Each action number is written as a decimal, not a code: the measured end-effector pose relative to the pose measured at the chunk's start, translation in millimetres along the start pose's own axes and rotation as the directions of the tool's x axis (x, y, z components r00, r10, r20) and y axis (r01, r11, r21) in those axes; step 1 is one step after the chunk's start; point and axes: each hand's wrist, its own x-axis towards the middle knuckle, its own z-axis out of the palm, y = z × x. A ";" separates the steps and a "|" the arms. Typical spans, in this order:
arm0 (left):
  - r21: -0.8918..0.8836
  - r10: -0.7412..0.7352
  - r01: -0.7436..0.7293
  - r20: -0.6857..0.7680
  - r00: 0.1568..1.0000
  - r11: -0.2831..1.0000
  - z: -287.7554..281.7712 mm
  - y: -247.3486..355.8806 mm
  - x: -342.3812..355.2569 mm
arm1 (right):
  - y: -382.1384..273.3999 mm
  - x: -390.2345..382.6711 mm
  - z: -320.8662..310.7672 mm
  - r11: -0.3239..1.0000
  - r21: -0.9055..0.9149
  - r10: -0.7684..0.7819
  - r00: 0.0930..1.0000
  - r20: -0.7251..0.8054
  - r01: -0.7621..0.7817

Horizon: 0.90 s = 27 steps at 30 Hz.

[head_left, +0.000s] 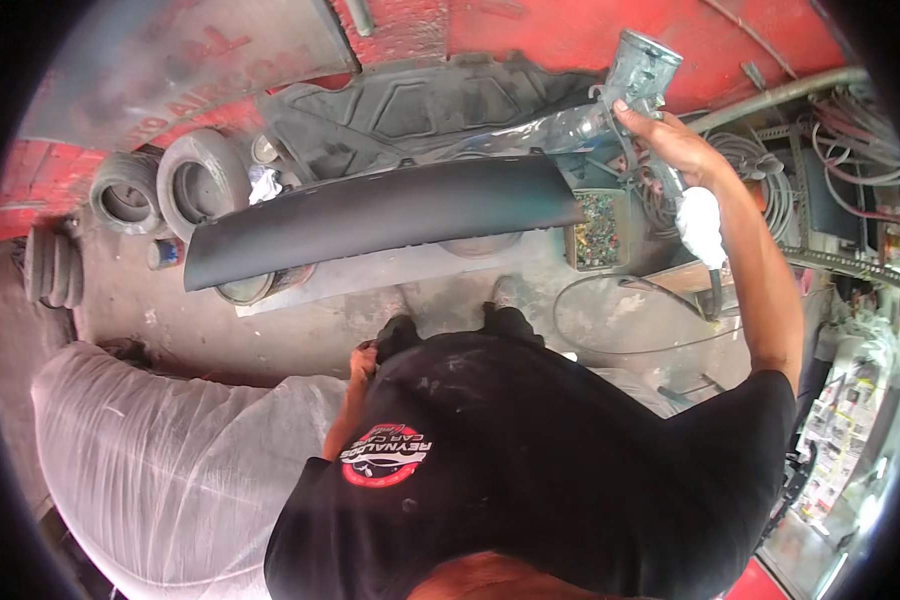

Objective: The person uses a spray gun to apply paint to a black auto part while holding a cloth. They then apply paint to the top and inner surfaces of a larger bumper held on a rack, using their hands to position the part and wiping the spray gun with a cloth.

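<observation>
My right hand (675,145) is raised at the upper right, its fingers wrapped around a spray gun (652,92) with a grey, paint-stained cup on top. White cloth (702,226) is wrapped below the gun's handle, and a dark hose end shows beneath it. To the left of the gun a long, curved matte-black panel (380,218) lies across supports, one of them a round can (245,290). Low beside my body, away from the panel, hangs my left hand (364,360). Its fingers are curled closed; whatever is inside them is hidden.
Tires (202,183) stand at the left by the red wall. Plastic sheeting (160,470) covers a large object at the lower left. A bin of small mixed pieces (598,232) sits right of the panel. A hose loop (560,310) lies on the floor; coiled hoses (760,170) hang far right.
</observation>
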 end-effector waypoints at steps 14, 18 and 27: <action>-0.545 -0.317 0.254 -0.022 0.948 0.799 -144.3 -106.7 -40.1 | -184.7 16.7 215.2 0.976 0.214 -0.066 0.988 0.140 0.035; -0.525 -0.282 0.242 0.004 0.959 0.816 -147.3 -122.5 -34.2 | -183.4 19.0 215.1 0.985 0.168 -0.048 0.996 0.073 0.035; -0.316 -0.136 0.137 0.026 0.990 0.939 -128.5 -129.2 -6.0 | -82.5 -0.8 99.1 0.988 0.117 0.130 0.943 -0.306 -0.098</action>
